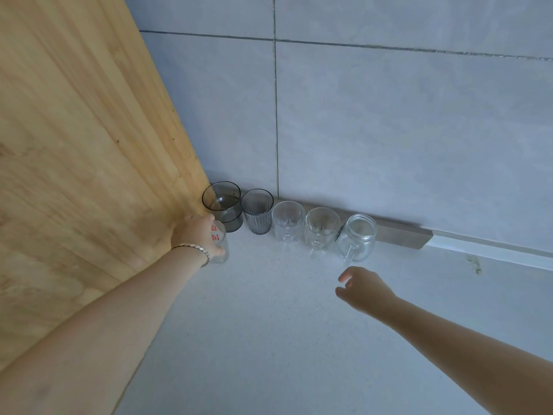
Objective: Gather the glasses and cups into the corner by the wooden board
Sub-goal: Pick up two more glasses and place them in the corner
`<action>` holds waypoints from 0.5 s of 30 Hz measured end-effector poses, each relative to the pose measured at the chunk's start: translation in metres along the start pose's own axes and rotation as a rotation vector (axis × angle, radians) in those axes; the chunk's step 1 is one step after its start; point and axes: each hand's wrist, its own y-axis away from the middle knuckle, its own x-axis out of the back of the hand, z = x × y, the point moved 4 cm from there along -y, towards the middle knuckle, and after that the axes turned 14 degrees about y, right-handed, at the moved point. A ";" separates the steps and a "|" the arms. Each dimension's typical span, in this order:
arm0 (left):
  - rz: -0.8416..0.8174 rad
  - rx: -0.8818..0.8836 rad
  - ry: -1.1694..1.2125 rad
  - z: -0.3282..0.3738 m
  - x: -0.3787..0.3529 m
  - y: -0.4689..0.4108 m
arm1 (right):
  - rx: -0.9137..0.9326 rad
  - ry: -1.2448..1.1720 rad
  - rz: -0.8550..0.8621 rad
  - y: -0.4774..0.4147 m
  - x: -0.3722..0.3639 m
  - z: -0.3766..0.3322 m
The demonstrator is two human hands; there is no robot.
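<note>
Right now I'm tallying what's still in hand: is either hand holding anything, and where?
The left hand grips a clear glass with red markings around its side, by the wooden board. The right hand is open, holding nothing.

Head-worn, angled down, close overhead

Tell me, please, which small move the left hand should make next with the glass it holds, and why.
Probably let go: the left hand holds the red-printed glass at the wooden board, before the smoky tumbler, apparently resting on the counter.
</note>
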 end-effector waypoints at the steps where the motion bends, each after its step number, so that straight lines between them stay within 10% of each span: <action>1: 0.001 0.010 -0.032 -0.002 -0.002 -0.007 | -0.006 -0.009 0.000 0.000 -0.001 0.002; 15: 0.153 -0.206 -0.045 0.024 -0.018 0.040 | -0.085 0.071 0.128 0.027 0.005 0.047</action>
